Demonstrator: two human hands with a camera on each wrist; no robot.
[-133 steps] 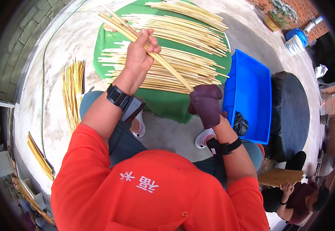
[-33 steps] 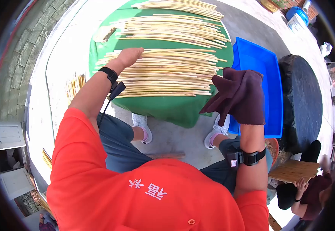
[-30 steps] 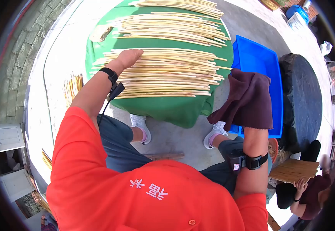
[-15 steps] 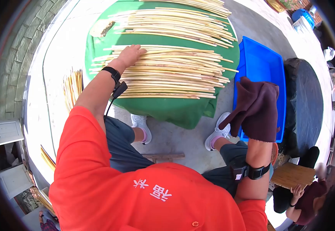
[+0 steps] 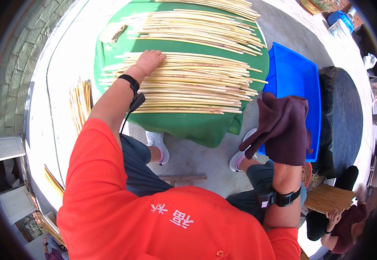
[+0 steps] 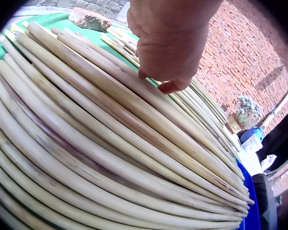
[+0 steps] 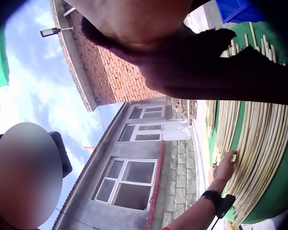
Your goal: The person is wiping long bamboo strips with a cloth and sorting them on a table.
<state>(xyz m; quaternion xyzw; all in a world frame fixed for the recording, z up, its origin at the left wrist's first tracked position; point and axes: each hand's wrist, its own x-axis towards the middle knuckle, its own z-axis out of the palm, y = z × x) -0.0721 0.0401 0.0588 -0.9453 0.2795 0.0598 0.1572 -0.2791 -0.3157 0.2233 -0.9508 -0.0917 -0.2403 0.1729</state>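
Note:
My left hand (image 5: 150, 61) rests on the near row of pale peeled sticks (image 5: 197, 84), toward its far left side. Its fingers lie lightly bent over the top sticks; in the left wrist view, the fingertips (image 6: 170, 87) touch the upper edge of the row. A dark maroon cloth (image 5: 286, 130) drapes over my right hand and hides its fingers. That hand is held to the right of the green-covered table (image 5: 184, 125), overlapping the blue bin in the head view. Bare skin at the right wrist (image 7: 134, 21) shows above the cloth's edge.
Two more stick rows (image 5: 197, 30) lie farther back, beside a stone chunk (image 5: 113, 33). A blue bin (image 5: 299, 82) and a black-covered round object (image 5: 342, 117) stand right. Unpeeled stalks (image 5: 81, 102) lie left. Another person (image 5: 342, 225) holds a board at lower right.
The few sticks gripped earlier by the left hand and drawn through the cloth are no longer held. The left hand has lowered onto the near row. The right hand has moved right, its cloth hanging looser.

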